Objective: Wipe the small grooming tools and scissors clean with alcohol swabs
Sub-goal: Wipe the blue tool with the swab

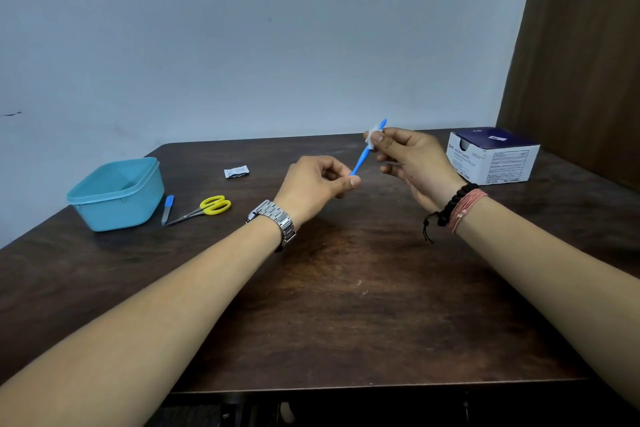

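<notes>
At centre frame, the left hand (317,184) pinches the lower end of a blue grooming tool (360,160) between thumb and curled fingers. The right hand (408,158) pinches a white swab (372,136) around the tool's upper part, its other fingers loosely curled. At left on the table (329,288), the yellow-handled scissors (204,209) and a blue-tipped file (167,208) lie beside a teal tub (116,194); the swab box (493,156) stands at right.
</notes>
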A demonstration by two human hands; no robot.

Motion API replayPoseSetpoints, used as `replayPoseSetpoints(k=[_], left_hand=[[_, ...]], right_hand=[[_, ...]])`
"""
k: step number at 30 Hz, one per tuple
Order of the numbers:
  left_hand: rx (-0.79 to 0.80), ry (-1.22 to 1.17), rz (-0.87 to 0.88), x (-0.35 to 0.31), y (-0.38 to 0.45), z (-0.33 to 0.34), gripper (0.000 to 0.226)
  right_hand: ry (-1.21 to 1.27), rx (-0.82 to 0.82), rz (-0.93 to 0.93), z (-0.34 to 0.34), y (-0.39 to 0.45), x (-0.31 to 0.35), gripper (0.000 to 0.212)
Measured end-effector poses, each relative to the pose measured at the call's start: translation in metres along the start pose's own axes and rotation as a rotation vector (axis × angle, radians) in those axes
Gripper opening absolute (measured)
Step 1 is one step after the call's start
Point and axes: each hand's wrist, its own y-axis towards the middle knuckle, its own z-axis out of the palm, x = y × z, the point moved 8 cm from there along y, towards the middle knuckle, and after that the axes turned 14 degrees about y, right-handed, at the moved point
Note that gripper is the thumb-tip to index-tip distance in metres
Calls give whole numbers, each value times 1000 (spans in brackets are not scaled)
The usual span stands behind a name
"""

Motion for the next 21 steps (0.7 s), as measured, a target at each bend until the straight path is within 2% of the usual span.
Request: replayPoseSetpoints(k=[8,15,18,21], left_hand=[[45,17,54,-7,-3,3,14],[-37,49,43,-1,1,-3,19],[8,23,60,-5,0,-1,12],[49,-4,69,-8,-1,1,16]], right_hand=[[-59,73,27,5,0,-9,9],[-164,155,85,15,-4,-21,11],[-148,135,65,14,-3,-19,12],[-131,122,38,11,-2,-15,10]])
